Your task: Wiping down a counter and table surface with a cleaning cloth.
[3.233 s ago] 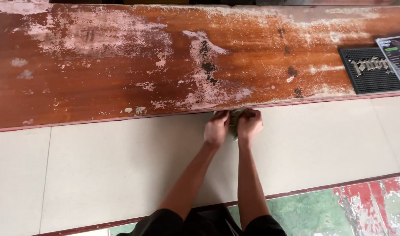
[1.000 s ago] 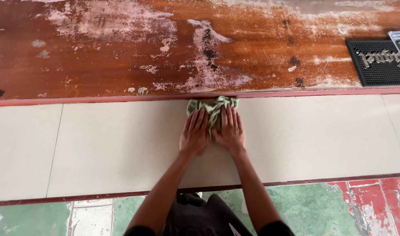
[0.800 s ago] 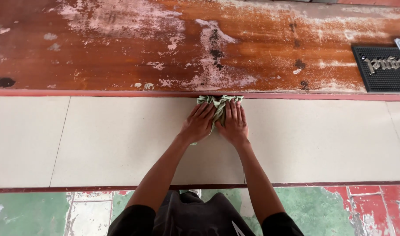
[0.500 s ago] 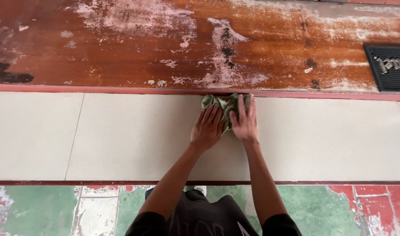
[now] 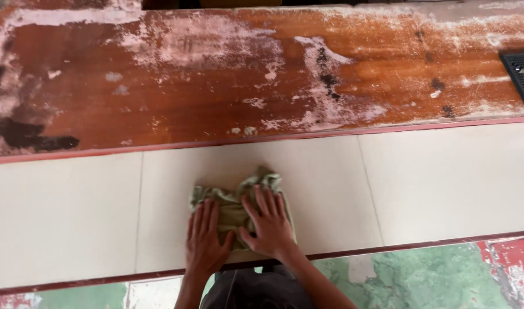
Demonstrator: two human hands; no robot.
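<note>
A crumpled pale green cloth [image 5: 234, 193] lies on the cream tiled counter [image 5: 434, 183], close to its near edge. My left hand [image 5: 205, 240] presses flat on the cloth's left part, fingers spread. Beside it, my right hand [image 5: 269, 223] lies palm down on the cloth's right part, fingers apart. Both hands cover much of the cloth. My forearms reach up from the bottom of the view.
Beyond the tiles runs a worn reddish-brown wooden counter top [image 5: 227, 86] with white scuffs and dark stains. A black rubber mat [image 5: 522, 71] sits at its far right edge. Below the tiled edge is a green and red painted floor [image 5: 422, 280].
Both hands have pulled the cloth from the far edge of the tiles, by the wooden top, toward the near edge and leftward. The camera view has shifted left too.
</note>
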